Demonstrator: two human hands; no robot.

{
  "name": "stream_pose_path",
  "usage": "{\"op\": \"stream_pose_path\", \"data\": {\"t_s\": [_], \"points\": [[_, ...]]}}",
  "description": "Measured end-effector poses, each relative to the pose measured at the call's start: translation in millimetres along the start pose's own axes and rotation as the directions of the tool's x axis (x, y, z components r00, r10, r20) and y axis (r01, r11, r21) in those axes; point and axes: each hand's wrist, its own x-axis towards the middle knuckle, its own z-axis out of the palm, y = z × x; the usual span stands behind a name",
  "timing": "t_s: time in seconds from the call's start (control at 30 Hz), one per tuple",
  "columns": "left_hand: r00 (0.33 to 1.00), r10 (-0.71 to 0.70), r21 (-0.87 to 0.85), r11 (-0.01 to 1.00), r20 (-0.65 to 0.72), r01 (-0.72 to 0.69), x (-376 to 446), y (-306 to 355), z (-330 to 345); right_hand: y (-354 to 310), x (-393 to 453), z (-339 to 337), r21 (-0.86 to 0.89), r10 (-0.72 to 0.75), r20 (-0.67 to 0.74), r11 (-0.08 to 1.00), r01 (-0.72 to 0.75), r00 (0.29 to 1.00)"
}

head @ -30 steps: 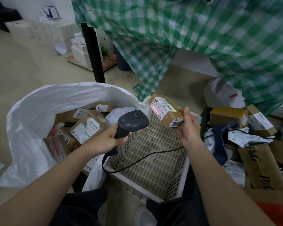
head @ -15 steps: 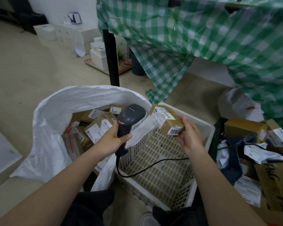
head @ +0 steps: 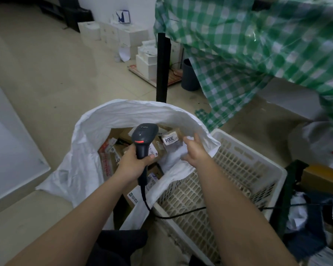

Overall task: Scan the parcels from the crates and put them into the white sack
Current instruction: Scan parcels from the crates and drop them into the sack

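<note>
White woven sack stands open just left of the cream crate, and its near right rim sags over the crate's left edge. We see the small brown parcel, its "3004" label up, inside the sack's mouth near the far right rim. It sits just beyond our right hand, whose fingers are spread and straight with nothing held between them. The view is blurred here, so we cannot tell whether the fingertips touch the parcel or whether it is dropping free. Our left hand grips the dark scanner by its handle over the middle of the sack, head pointing away from us and cable trailing back across the crate's near edge. The cream crate looks empty. We judge that the next parcel lies in the heap past its right edge, nearer the free right hand.
</note>
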Motion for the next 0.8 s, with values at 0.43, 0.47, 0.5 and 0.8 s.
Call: {"op": "stream_pose_path", "data": {"t_s": [0.43,0.47,0.5,0.8], "points": [[0.934,0.144,0.001,0.988,0.326,-0.153,-32,40,60,-3,-124,-75,-0.213,-0.072,0.085,0.973,0.088,0.994],[0.921,0.157,-0.005,0.986,0.356,-0.166,-37,44,68,-3,-136,-84,-0.201,-0.098,0.077,0.973,0.112,0.992],[0.913,0.161,-0.012,0.986,0.375,-0.169,-42,46,76,-3,-146,-93,-0.183,-0.124,0.06,0.974,0.133,0.99],[0.834,0.187,0.012,0.974,0.519,-0.226,-75,69,163,9,-183,-217,-0.233,-0.215,-0.539,0.967,0.101,0.815]]}}
